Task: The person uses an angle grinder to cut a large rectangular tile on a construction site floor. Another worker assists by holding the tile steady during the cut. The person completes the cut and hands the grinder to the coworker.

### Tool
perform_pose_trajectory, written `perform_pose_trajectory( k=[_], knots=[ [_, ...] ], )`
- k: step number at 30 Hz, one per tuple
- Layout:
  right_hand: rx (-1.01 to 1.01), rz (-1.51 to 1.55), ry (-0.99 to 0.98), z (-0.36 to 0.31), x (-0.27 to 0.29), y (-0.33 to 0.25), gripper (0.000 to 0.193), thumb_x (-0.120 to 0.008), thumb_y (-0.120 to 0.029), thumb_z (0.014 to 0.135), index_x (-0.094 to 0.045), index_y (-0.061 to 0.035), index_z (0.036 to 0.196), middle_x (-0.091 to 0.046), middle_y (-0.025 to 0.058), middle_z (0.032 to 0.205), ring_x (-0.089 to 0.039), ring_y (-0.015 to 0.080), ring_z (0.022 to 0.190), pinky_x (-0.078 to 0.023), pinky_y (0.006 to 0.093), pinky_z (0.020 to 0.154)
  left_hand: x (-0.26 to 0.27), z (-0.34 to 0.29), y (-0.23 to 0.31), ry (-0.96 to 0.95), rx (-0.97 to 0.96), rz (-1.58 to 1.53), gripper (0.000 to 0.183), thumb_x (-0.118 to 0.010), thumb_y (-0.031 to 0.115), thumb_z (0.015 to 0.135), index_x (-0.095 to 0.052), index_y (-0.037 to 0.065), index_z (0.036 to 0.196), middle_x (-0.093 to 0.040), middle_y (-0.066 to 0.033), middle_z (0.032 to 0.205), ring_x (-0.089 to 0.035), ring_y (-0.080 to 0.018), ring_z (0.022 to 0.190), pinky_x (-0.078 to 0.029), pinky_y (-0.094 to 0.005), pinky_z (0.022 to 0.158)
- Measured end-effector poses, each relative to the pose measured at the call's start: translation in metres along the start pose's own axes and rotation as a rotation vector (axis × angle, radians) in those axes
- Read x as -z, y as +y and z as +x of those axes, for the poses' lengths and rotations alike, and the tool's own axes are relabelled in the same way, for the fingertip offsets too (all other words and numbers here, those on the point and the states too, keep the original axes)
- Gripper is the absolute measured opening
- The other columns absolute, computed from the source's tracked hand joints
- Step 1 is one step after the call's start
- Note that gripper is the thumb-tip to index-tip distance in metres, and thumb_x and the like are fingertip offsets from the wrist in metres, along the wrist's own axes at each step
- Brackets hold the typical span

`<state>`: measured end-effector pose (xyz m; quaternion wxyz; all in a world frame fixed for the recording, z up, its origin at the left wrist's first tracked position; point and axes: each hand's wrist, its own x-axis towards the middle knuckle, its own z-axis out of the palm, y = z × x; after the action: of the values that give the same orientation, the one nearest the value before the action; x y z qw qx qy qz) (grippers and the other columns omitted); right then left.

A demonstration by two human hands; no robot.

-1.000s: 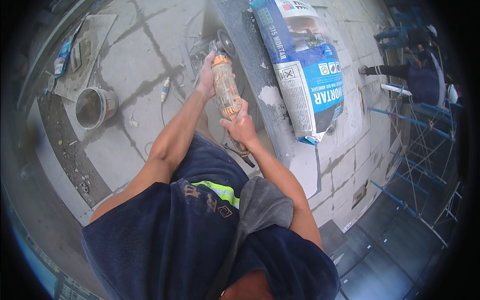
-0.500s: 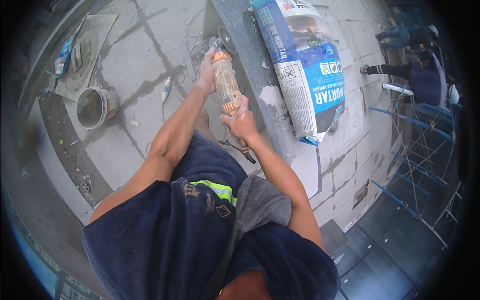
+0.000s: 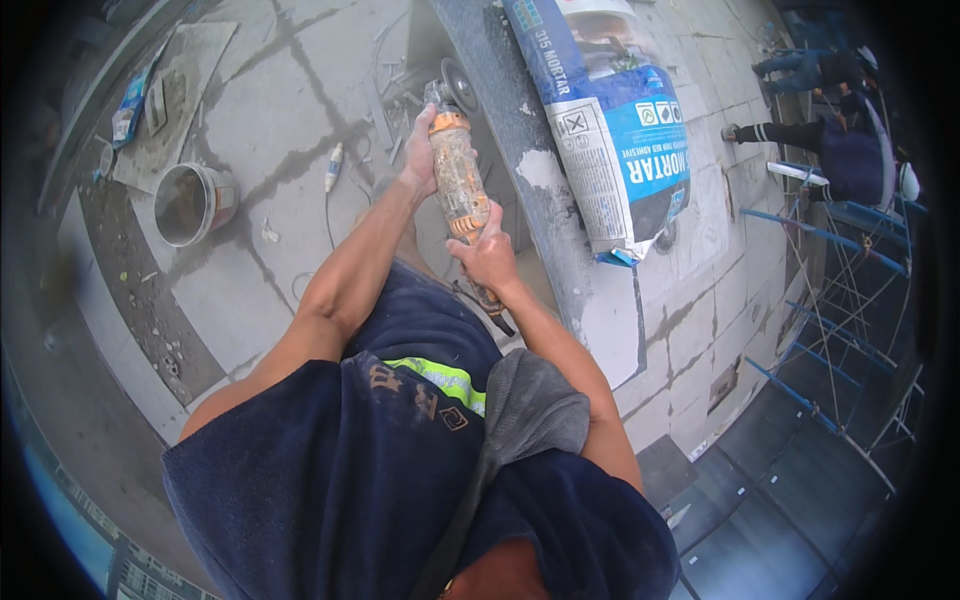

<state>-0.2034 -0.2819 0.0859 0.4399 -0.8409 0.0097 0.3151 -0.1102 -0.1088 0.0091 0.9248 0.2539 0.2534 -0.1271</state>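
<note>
An orange angle grinder (image 3: 459, 175), caked with pale dust, is held in front of me by both hands. My left hand (image 3: 422, 153) wraps round its front end near the head. Farther back, my right hand (image 3: 488, 252) grips the rear body, and the cord leaves below it. The round disc (image 3: 459, 85) at the far end stands beside the edge of a long grey slab (image 3: 515, 110); I cannot tell whether they touch. On the slab's right lies a blue and white mortar bag (image 3: 610, 140), torn open near its far end.
A dusty bucket (image 3: 213, 205) stands at left, near a board (image 3: 195, 80) bearing a trowel and a blue packet (image 3: 130, 105). A white cord connector (image 3: 334, 168) lies on the tiles. At right, people (image 3: 850, 150) work by blue scaffolding (image 3: 830, 235).
The grinder and both hands have shifted slightly right and nearer, and its disc shows more fully. Dust looks hazier around the slab's far end. Both hands keep their grip.
</note>
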Motion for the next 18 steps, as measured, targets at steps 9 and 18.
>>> perform_pose_trajectory(
  k=[9,18],
  knots=[
    [0.095,-0.046,0.039,-0.007,-0.005,0.019,0.091,-0.079,-0.020,0.079,-0.022,0.0009,0.146,-0.070,0.0320,0.104,-0.068,0.0514,0.098,-0.054,0.0533,0.087,0.004,-0.004,-0.011,-0.035,0.012,-0.001,0.076,-0.042,0.073,0.096,-0.062,0.002,0.116,-0.068,-0.0135,0.091,-0.071,-0.0279,0.075,-0.060,-0.0427,0.066],
    [0.014,-0.056,0.012,0.014,0.000,-0.009,0.087,-0.077,-0.020,0.079,-0.023,0.0034,0.143,-0.070,0.0275,0.083,-0.071,0.0441,0.069,-0.057,0.0501,0.070,0.003,0.014,0.010,-0.005,-0.001,0.002,0.073,-0.041,0.072,0.096,-0.063,0.004,0.114,-0.067,-0.0130,0.091,-0.071,-0.0278,0.076,-0.060,-0.0420,0.065]
  ],
)
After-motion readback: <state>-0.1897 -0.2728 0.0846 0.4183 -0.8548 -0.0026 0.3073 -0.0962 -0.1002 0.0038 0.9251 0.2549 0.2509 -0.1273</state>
